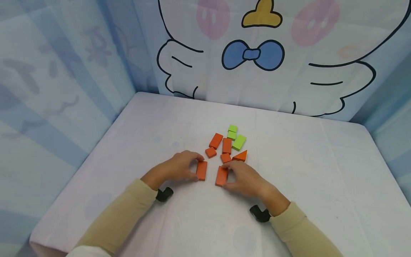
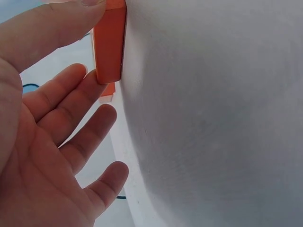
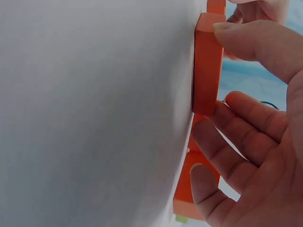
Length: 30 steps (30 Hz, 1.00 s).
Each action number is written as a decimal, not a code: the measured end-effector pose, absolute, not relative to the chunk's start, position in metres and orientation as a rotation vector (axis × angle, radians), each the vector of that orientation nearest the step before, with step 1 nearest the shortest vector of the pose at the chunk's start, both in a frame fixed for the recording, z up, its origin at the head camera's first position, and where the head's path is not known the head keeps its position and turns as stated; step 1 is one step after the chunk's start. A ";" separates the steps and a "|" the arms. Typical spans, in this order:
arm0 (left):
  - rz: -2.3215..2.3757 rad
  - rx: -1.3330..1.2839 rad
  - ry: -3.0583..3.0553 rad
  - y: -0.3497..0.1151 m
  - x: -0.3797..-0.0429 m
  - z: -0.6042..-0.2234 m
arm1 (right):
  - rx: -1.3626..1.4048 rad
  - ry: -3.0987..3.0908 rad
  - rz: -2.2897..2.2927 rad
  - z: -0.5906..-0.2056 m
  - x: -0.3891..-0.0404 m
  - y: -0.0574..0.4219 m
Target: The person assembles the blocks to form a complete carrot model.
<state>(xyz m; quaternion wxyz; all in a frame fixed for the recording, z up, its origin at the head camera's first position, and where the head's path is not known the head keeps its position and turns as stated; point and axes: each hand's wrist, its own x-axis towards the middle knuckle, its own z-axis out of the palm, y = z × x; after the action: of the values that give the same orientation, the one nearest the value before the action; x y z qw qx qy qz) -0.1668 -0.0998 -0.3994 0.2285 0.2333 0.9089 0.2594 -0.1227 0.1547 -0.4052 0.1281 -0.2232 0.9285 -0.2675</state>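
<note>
My left hand (image 1: 180,166) pinches a flat orange rectangular block (image 1: 201,170) by its ends, thumb at the near end and fingers at the far end. A matching orange block (image 1: 221,176) lies to its right, with a narrow gap between them. Thumb and fingers of my right hand (image 1: 246,179) grip that one at its two ends. In the left wrist view the held block (image 2: 110,45) lies against the white cloth. The right wrist view shows the other held block (image 3: 207,66) flat on the cloth too, the thumb on its near end.
Beyond the hands lie two orange rectangles (image 1: 216,141), two small orange blocks (image 1: 211,152) and an orange triangular block (image 1: 240,156). Behind these are a green rectangular block (image 1: 239,142) and two small green blocks (image 1: 232,135). A printed curtain (image 1: 257,85) borders the white-covered table (image 1: 154,125).
</note>
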 end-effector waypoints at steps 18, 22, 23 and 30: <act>0.702 0.668 2.504 -0.106 -0.162 -0.398 | -0.670 2.700 -0.727 -0.402 -0.128 0.126; 0.708 0.665 2.502 -0.108 -0.161 -0.398 | -0.673 2.693 -0.746 -0.401 -0.129 0.120; 0.711 0.666 2.501 -0.109 -0.161 -0.398 | -0.672 2.692 -0.750 -0.401 -0.129 0.119; 0.712 0.668 2.511 -0.116 -0.160 -0.398 | -0.670 2.679 -0.747 -0.400 -0.132 0.109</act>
<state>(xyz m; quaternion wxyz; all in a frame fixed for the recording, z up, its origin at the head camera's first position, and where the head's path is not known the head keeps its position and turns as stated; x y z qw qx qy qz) -0.1604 -0.1156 -0.3983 0.2220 0.2417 0.9088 0.2576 -0.1320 0.1090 -0.4003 0.1401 -0.2318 0.9273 -0.2585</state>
